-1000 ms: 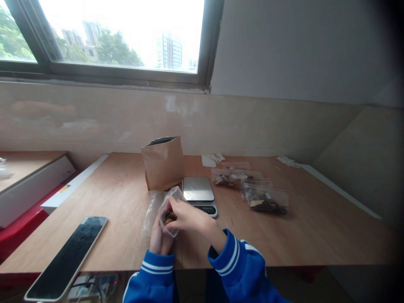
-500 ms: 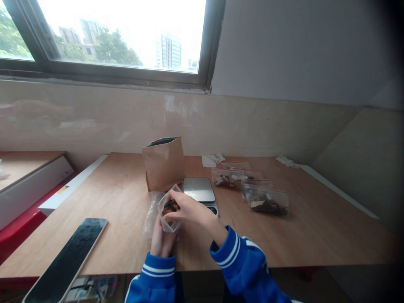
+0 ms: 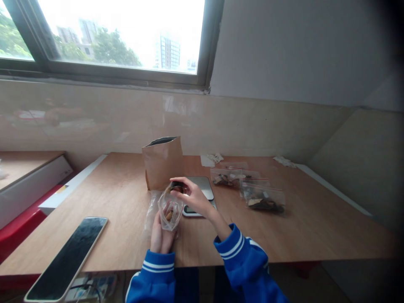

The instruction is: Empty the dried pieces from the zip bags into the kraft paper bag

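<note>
My left hand [image 3: 162, 233] is wrapped round a clear plastic bag [image 3: 170, 206], holding its mouth upward. A small brownish piece [image 3: 169, 215] shows inside the bag. Just above the opening, my right hand [image 3: 194, 195] pinches a dark brown, roundish item [image 3: 178, 187], too small to name, between thumb and fingers. Behind my right hand lies a kitchen scale [image 3: 205, 185] with a silver plate, partly hidden by the hand. A brown kraft paper pouch [image 3: 162, 164] stands upright with its top open, behind the bag. Another flat plastic bag [image 3: 152, 214] lies left of my left hand.
Several zip bags with dark dried pieces [image 3: 265, 201] lie right of the scale. A phone [image 3: 67, 256] rests at the table's left front edge. White paper [image 3: 207, 160] and a crumpled scrap [image 3: 284, 161] lie at the back. A red stool [image 3: 23, 223] stands at left.
My right hand has risen out of the bag's mouth, up and to the right, with the dark piece in its fingers. My left hand stays on the bag.
</note>
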Demonstrator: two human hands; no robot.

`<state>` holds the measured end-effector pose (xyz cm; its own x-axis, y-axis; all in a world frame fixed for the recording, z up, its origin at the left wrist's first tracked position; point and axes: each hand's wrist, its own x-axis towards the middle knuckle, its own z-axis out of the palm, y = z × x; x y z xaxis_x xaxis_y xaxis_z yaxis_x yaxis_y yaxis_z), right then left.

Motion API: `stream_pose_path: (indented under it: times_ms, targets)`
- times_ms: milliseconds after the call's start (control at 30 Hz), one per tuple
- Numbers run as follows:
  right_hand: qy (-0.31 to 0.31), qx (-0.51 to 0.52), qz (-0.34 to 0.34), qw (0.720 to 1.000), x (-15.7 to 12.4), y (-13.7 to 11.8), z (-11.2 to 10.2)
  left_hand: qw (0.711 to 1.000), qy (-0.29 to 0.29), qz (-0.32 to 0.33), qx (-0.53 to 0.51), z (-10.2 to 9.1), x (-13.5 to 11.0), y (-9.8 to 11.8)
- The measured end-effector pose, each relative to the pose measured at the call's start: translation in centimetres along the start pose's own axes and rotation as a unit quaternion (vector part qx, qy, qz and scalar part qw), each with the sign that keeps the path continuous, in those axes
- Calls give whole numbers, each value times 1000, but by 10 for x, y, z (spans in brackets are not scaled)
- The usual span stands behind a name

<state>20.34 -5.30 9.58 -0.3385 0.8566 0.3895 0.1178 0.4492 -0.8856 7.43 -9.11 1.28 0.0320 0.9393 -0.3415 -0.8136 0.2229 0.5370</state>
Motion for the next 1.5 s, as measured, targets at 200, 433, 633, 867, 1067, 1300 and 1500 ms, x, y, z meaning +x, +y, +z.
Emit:
stream_pose_path:
  times_ms: [200, 433, 633, 867, 1067, 1300, 1500]
  targets:
    - [187, -96, -126, 969, 80, -30, -19, 1000, -5, 1, 13, -4, 1, 0]
    - [170, -248, -152, 941, 173, -24, -16, 1000, -3, -8, -18, -4, 0, 0]
    - [160, -277, -186, 929, 157, 1, -11, 1000, -1, -13, -1, -5, -2, 0]
    - [120, -352, -216, 903, 116, -6, -16, 1000, -6, 2, 22, -6, -2, -1]
    - [85, -380, -223, 894, 98, -5, -11, 1000, -1, 0, 14, -6, -2, 0]
    - [102, -338, -214, 911, 90, -15, -8, 999, -7, 7, 38, -7, 0, 0]
    - [121, -167, -155, 966, 39, -45, -8, 998, -20, 27, 59, -1, -4, 1]
